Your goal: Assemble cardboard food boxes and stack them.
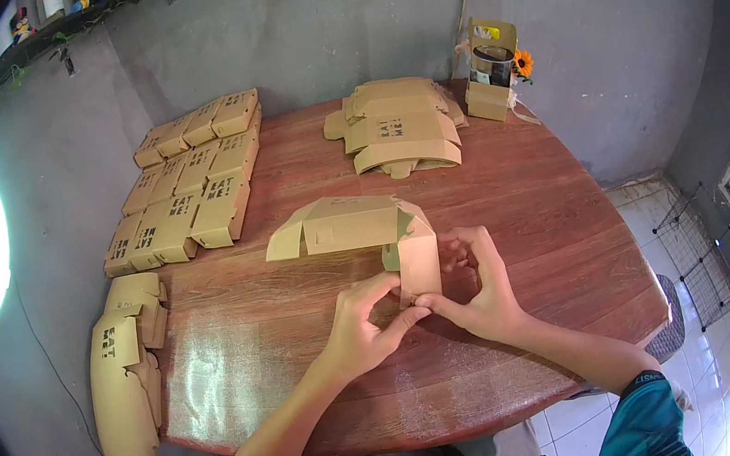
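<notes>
A partly folded brown cardboard box [345, 221] stands on the table in front of me, its long panel reaching to the left and a narrower side panel coming toward me. My left hand [369, 325] pinches the near end of that side panel from the left, thumb and fingers pressed on the card. From the right, my right hand [478, 291] grips the same end, its thumb meeting the left thumb at the lower corner. The right fingers curl behind the panel, partly hidden.
Rows of folded boxes [191, 182] lie at the back left. Unfolded box blanks [126, 383] rest at the table's left edge, and a stack of flat blanks [398, 130] sits at the back. A cardboard holder [489, 103] with a dark jar stands at the far right of the wooden table [528, 196].
</notes>
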`<state>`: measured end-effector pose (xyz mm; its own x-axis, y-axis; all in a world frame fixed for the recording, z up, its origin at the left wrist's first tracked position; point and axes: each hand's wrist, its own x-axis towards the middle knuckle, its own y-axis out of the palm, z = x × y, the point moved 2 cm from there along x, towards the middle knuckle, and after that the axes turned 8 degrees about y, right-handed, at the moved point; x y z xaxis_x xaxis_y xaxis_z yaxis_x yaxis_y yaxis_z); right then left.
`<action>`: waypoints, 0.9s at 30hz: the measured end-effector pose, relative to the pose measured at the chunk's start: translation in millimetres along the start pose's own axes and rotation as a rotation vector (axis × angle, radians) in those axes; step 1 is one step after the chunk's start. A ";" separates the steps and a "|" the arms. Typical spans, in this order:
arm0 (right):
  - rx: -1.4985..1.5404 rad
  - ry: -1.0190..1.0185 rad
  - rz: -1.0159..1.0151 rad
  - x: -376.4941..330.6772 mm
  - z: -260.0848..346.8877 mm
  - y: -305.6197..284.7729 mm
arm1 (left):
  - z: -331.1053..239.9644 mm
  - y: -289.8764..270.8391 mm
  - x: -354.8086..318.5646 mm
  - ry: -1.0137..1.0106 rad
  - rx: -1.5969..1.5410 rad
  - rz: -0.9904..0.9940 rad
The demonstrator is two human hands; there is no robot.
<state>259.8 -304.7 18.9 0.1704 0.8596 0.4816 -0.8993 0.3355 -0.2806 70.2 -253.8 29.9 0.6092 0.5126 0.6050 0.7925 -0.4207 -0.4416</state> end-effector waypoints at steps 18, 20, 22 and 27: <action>-0.415 -0.665 -0.222 1.5 23.2 -19.7 | -3.9 14.5 -10.1 -0.051 -0.371 -0.210; -0.449 -0.730 -0.202 0.9 22.5 -20.3 | -4.9 14.6 -11.3 -0.082 -0.425 -0.216; -0.526 -0.825 -0.167 -1.8 20.2 -19.9 | -5.2 13.7 -13.6 -0.112 -0.476 -0.225; -0.578 -0.857 -0.110 0.1 22.7 -21.0 | -1.5 8.3 -15.8 -0.113 -0.374 -0.226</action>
<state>269.5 -320.4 43.8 -0.3069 0.3274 0.8936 -0.5273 0.7232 -0.4461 67.2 -266.5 17.6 0.4379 0.6926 0.5732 0.8539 -0.5199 -0.0240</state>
